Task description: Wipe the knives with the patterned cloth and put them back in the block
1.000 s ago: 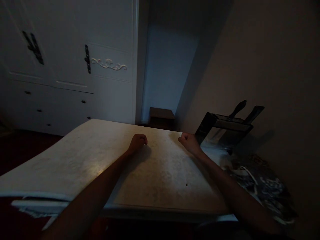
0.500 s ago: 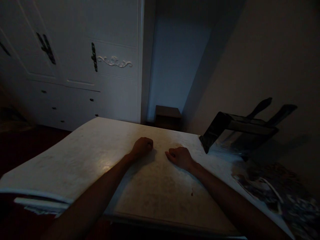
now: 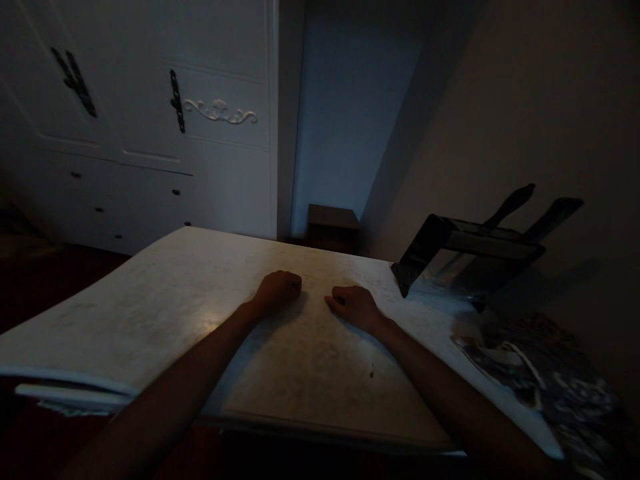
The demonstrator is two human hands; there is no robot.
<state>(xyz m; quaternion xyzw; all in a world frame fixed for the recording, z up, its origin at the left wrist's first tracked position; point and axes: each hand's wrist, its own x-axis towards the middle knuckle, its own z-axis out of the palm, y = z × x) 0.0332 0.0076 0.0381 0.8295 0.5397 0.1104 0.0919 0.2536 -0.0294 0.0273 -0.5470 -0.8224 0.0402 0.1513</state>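
Note:
In dim light my left hand (image 3: 277,291) rests on a pale table top (image 3: 165,293), curled into a loose fist with nothing showing in it. My right hand (image 3: 353,306) lies a short way to its right, knuckles up and fingers curled under against the table. Whether anything is under those fingers I cannot make out. The two hands are close together but apart.
A dark angled rack (image 3: 470,257) with two handles sticking up stands at the table's right side. Patterned cloth or paper (image 3: 540,380) lies at the right front. White cabinets (image 3: 150,133) and a small brown box (image 3: 333,223) are behind.
My right hand has moved left from beside the dark rack to near my left hand. My left hand has stayed about where it was. The view shifted slightly.

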